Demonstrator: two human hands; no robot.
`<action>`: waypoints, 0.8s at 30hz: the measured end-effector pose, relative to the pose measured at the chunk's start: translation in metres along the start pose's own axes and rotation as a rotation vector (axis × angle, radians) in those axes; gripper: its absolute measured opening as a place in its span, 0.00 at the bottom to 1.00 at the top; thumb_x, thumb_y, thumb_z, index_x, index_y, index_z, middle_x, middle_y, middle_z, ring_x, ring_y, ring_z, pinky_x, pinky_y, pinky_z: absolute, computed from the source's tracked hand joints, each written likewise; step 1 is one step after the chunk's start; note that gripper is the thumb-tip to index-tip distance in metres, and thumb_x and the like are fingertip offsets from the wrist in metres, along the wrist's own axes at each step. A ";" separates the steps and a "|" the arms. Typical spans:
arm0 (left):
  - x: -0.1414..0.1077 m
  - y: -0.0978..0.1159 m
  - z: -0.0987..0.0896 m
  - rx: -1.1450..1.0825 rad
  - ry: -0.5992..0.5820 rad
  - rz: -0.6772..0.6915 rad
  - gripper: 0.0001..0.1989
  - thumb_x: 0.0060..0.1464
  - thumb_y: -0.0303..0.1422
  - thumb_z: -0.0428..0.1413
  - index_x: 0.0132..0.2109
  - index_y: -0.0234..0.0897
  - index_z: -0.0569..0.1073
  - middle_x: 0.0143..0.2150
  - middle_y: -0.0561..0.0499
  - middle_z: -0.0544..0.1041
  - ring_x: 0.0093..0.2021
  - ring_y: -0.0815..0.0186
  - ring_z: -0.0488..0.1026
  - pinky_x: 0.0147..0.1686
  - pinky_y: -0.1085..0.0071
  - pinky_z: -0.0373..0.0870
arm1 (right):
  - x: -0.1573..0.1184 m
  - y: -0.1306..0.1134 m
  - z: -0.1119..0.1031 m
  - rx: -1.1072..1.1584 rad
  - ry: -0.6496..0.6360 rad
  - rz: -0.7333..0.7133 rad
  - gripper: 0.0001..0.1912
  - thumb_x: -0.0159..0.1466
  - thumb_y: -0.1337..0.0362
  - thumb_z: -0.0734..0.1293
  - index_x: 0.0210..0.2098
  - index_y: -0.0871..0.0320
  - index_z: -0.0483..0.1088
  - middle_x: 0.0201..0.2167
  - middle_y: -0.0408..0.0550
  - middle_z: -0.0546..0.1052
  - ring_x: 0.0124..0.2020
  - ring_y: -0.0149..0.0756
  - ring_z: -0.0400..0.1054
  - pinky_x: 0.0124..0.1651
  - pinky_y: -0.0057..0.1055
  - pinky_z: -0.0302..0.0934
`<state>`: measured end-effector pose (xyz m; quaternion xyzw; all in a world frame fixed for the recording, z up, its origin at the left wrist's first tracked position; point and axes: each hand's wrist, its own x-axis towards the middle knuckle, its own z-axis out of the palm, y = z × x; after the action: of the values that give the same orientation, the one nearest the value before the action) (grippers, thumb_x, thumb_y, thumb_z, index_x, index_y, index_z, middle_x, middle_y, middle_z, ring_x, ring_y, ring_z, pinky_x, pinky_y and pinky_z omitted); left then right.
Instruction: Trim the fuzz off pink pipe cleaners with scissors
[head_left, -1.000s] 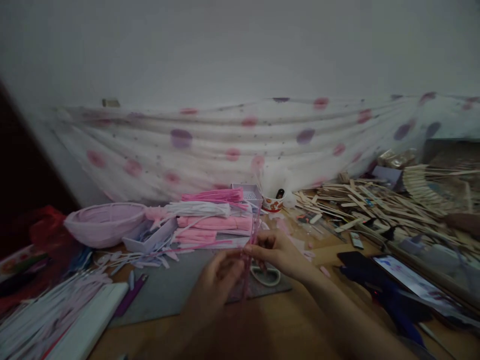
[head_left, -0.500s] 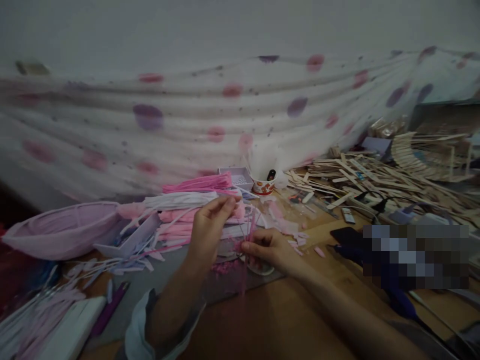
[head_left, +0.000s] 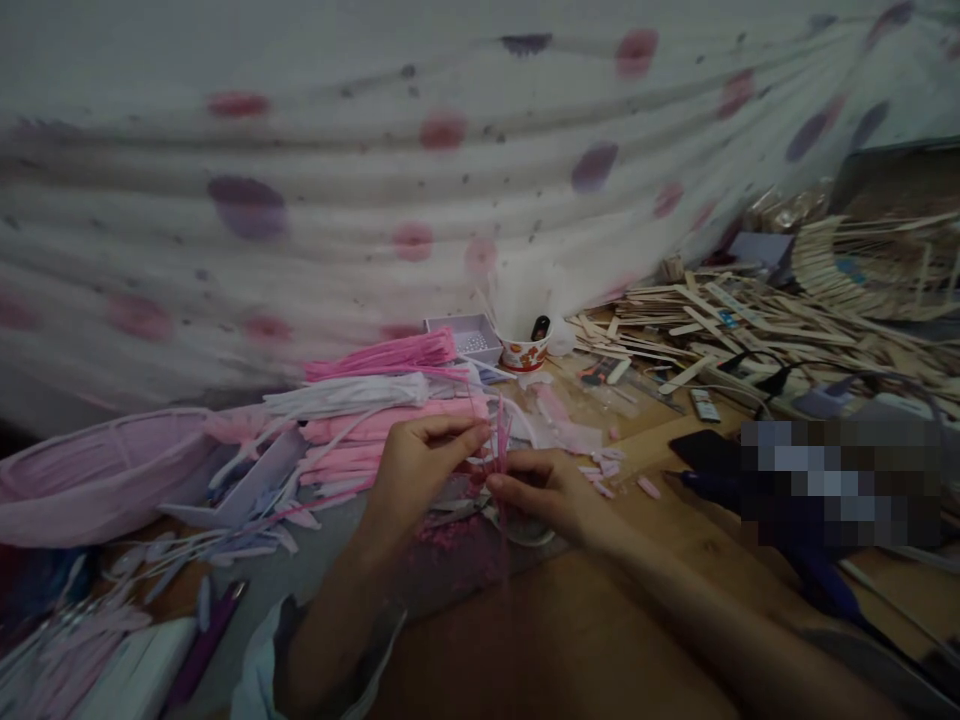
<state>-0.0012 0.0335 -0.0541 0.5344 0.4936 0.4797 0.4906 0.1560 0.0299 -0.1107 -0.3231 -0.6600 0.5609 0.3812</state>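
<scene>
A bundle of thin pink strands (head_left: 502, 435) stands upright between my hands. My right hand (head_left: 555, 492) is closed round its lower part, thumb against the fingers. Just left of the bundle, my left hand (head_left: 429, 462) makes a pinch beside the strand tips; what lies in it is too fine to make out. Under the hands are pink fluffy scraps (head_left: 448, 534) on a grey mat (head_left: 315, 570) and a round clear rim (head_left: 536, 537), partly hidden. Behind my left hand lie bundled pipe cleaners: hot pink (head_left: 382, 355), white (head_left: 352, 392) and pale pink (head_left: 341, 425).
On the left are a lilac boat-shaped basket (head_left: 105, 470) and a purple cutter (head_left: 206, 640). At the back stand a bead tray (head_left: 469, 340) and a paper cup (head_left: 525, 352). Wooden sticks (head_left: 675, 310) pile up right, near a dark blue glue gun (head_left: 810, 570).
The head view has tilted down and turned slightly. My left hand has come lower and closer to the pink strands. My right hand keeps its hold on them.
</scene>
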 end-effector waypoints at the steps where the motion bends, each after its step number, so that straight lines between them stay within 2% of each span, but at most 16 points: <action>1: 0.000 0.000 0.001 0.005 -0.003 -0.007 0.06 0.40 0.33 0.65 0.29 0.35 0.80 0.26 0.52 0.78 0.24 0.71 0.71 0.24 0.76 0.68 | 0.000 -0.001 0.000 -0.001 -0.003 -0.002 0.22 0.59 0.46 0.65 0.25 0.61 0.67 0.19 0.39 0.61 0.22 0.25 0.52 0.23 0.25 0.43; 4: 0.000 -0.001 0.003 0.037 -0.047 -0.018 0.05 0.42 0.32 0.64 0.27 0.33 0.79 0.22 0.54 0.75 0.21 0.73 0.68 0.22 0.78 0.66 | 0.000 -0.002 -0.001 -0.008 -0.011 -0.005 0.22 0.60 0.47 0.65 0.24 0.60 0.65 0.19 0.38 0.59 0.21 0.25 0.51 0.22 0.25 0.42; 6: 0.000 -0.001 0.003 0.030 -0.035 0.002 0.05 0.42 0.31 0.63 0.26 0.33 0.77 0.21 0.55 0.74 0.21 0.73 0.68 0.22 0.78 0.65 | -0.001 -0.003 -0.001 -0.011 -0.008 -0.010 0.22 0.60 0.47 0.65 0.24 0.60 0.65 0.19 0.38 0.59 0.21 0.25 0.51 0.22 0.25 0.43; 9: 0.001 -0.002 0.003 -0.009 0.033 0.045 0.06 0.42 0.31 0.63 0.26 0.34 0.75 0.25 0.53 0.77 0.27 0.72 0.72 0.27 0.78 0.67 | -0.001 -0.004 -0.002 -0.020 0.008 -0.022 0.23 0.61 0.46 0.63 0.23 0.60 0.64 0.19 0.38 0.59 0.21 0.25 0.53 0.23 0.25 0.45; 12: 0.001 -0.004 0.003 -0.035 0.032 0.043 0.08 0.42 0.33 0.64 0.27 0.34 0.74 0.28 0.52 0.78 0.30 0.71 0.73 0.30 0.78 0.69 | -0.001 -0.005 -0.003 -0.028 0.016 -0.026 0.23 0.62 0.46 0.62 0.23 0.60 0.63 0.19 0.38 0.59 0.21 0.25 0.53 0.23 0.25 0.45; 18: -0.001 -0.008 0.005 -0.097 0.010 0.040 0.09 0.40 0.31 0.65 0.27 0.33 0.73 0.26 0.54 0.77 0.27 0.74 0.71 0.28 0.79 0.67 | -0.002 -0.008 -0.004 -0.027 0.005 -0.037 0.22 0.62 0.48 0.62 0.25 0.61 0.68 0.19 0.39 0.62 0.21 0.26 0.54 0.23 0.25 0.45; 24: -0.002 -0.009 0.006 -0.148 -0.045 0.023 0.12 0.36 0.28 0.67 0.25 0.34 0.69 0.23 0.56 0.75 0.24 0.73 0.71 0.25 0.78 0.67 | -0.003 -0.008 -0.004 0.000 -0.010 -0.058 0.21 0.62 0.49 0.63 0.24 0.60 0.66 0.18 0.38 0.60 0.20 0.25 0.52 0.22 0.25 0.44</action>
<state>0.0046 0.0314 -0.0630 0.5130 0.4395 0.5081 0.5343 0.1605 0.0280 -0.1026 -0.3011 -0.6710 0.5514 0.3938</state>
